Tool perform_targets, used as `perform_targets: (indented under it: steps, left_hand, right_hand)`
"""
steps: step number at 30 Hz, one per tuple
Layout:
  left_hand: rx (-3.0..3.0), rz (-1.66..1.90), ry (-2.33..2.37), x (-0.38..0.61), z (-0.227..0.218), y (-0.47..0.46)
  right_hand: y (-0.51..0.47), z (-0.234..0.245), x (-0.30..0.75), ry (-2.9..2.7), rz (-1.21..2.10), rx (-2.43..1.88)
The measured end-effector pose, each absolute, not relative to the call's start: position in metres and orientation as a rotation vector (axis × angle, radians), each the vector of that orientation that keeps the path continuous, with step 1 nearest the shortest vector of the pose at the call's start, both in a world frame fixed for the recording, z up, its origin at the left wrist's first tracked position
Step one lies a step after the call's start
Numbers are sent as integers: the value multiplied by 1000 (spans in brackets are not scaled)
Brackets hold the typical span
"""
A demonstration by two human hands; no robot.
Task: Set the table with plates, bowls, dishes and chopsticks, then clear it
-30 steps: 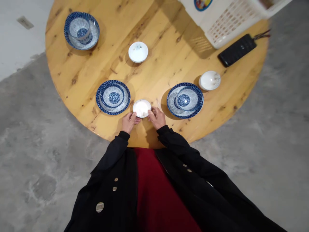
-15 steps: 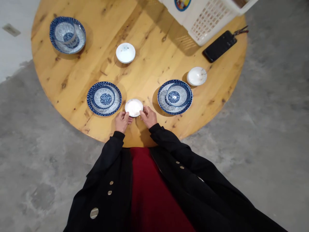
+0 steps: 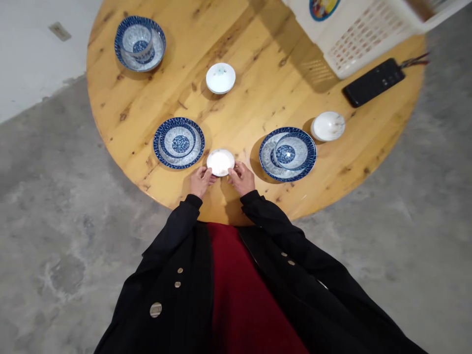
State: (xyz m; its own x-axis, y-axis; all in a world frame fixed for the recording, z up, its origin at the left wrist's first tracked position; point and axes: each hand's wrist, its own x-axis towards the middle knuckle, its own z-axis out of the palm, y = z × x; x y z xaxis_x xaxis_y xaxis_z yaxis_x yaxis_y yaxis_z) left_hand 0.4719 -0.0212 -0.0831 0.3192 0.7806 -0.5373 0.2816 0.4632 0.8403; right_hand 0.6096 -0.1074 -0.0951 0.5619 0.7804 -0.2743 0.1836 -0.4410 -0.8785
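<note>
- The small white dish (image 3: 220,162) sat on the round wooden desk (image 3: 258,98) close to its near edge, right in front of the person and between two blue-patterned settings.
- The left hand (image 3: 200,181) touched the dish's near-left rim with its fingertips; the right hand (image 3: 242,178) touched the near-right rim the same way.
- Both hands were part curled, fingers pinching lightly at the rim and not wrapped around it; the dish looked to be resting on the desk, though whether it was lifted a trace could not be told.
- The dish lay just beyond the fingertips, centred between the two hands, so neither hand was clearly nearer. Being round, it had no long axis to speak of.
- To the left, just beside the dish, stood a blue plate with a bowl on it (image 3: 179,142); to the right, a little further off, a second blue plate and bowl (image 3: 287,154).
- Further out were another white dish (image 3: 328,126) by the right setting, a third white dish (image 3: 220,78) toward the middle, and a third blue plate and bowl (image 3: 140,43) at the far left.
- A white basket (image 3: 354,34) and a black phone (image 3: 373,82) lay at the far right.
</note>
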Motion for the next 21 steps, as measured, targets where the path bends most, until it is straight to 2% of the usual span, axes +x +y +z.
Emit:
perform_targets:
  steps: [21]
  left_hand:
    - [1005, 448, 1237, 463, -79, -25]
  right_hand:
    - [-118, -90, 610, -612, 945, -1865]
